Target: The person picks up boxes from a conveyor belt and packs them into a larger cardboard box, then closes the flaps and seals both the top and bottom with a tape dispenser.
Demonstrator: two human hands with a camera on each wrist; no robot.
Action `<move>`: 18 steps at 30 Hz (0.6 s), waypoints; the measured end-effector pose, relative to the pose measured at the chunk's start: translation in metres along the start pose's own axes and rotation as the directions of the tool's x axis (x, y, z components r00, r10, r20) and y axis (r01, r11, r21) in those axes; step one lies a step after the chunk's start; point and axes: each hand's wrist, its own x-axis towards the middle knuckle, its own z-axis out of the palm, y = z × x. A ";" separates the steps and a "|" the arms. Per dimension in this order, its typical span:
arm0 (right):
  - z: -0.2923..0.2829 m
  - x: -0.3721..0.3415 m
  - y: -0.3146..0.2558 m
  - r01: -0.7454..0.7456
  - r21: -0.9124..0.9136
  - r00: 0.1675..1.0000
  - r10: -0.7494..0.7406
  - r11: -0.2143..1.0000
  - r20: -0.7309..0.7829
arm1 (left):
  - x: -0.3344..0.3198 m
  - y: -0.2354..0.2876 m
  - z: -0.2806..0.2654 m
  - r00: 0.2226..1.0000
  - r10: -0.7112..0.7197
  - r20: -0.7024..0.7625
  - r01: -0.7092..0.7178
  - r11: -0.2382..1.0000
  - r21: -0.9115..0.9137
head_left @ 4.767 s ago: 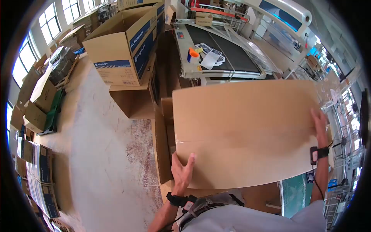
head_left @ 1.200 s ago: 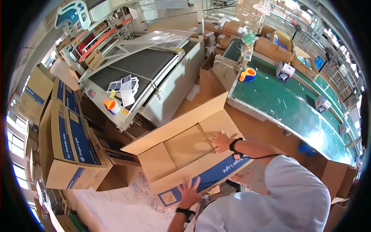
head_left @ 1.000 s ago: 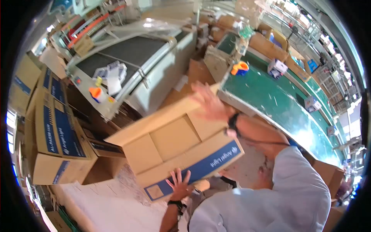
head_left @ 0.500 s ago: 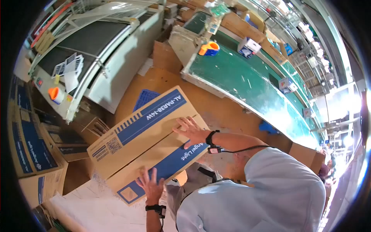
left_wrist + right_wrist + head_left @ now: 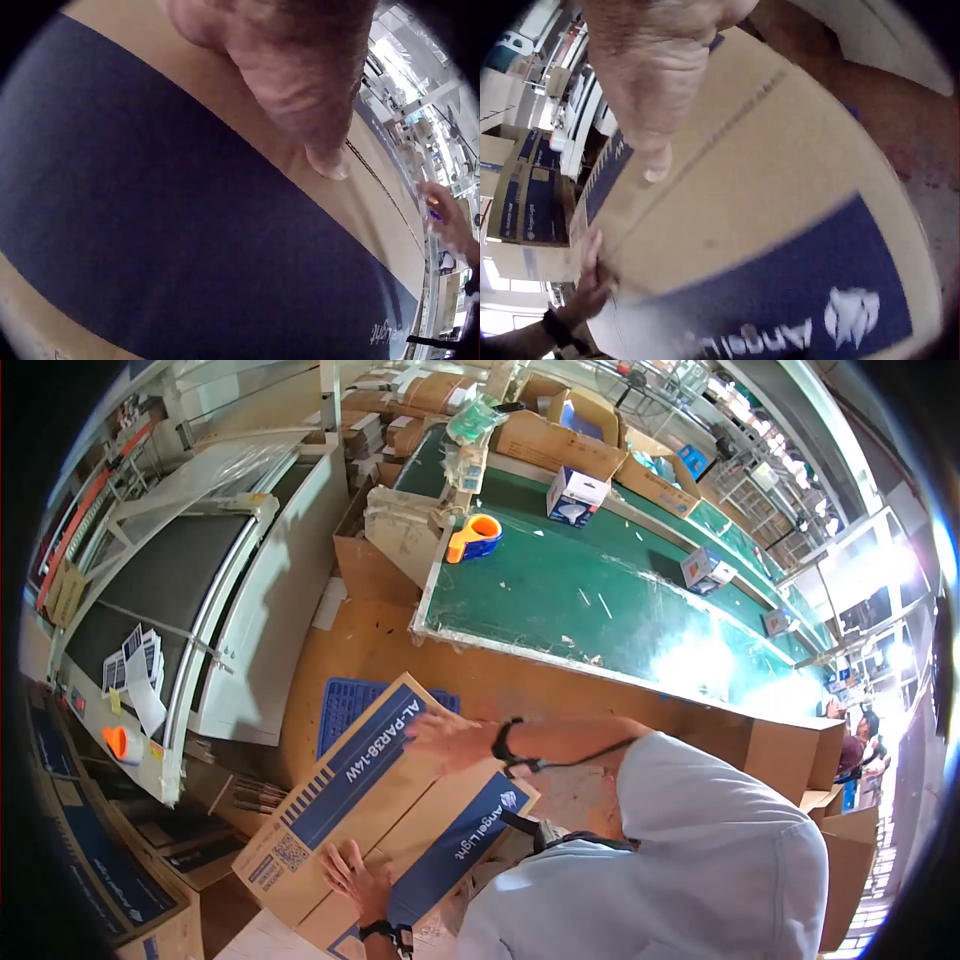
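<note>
A cardboard box with blue printed bands lies before the person, its two top flaps folded down so they meet at a middle seam. My left hand rests on the top with fingers spread, close to the seam; the left wrist view has its thumb against the cardboard. Slightly blurred, my right hand is over the flap on the far side of the seam, near the box's right end. In the right wrist view its thumb points down at the top beside the seam. Neither hand grips anything.
Beyond the box runs a green conveyor belt carrying an orange and blue tape dispenser and small printed cartons. A blue plastic crate sits on the floor behind the box. Stacked boxes and a machine stand left.
The box's open flaps have been folded down flat. Over the last half second my left hand has slid toward the seam and my right hand toward the far flap. The head view has turned right.
</note>
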 end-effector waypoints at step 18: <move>-0.188 0.042 0.191 -0.494 0.094 0.750 0.479 0.864 -0.455 | 0.002 -0.024 0.024 0.987 0.157 -0.032 -0.151 0.978 0.142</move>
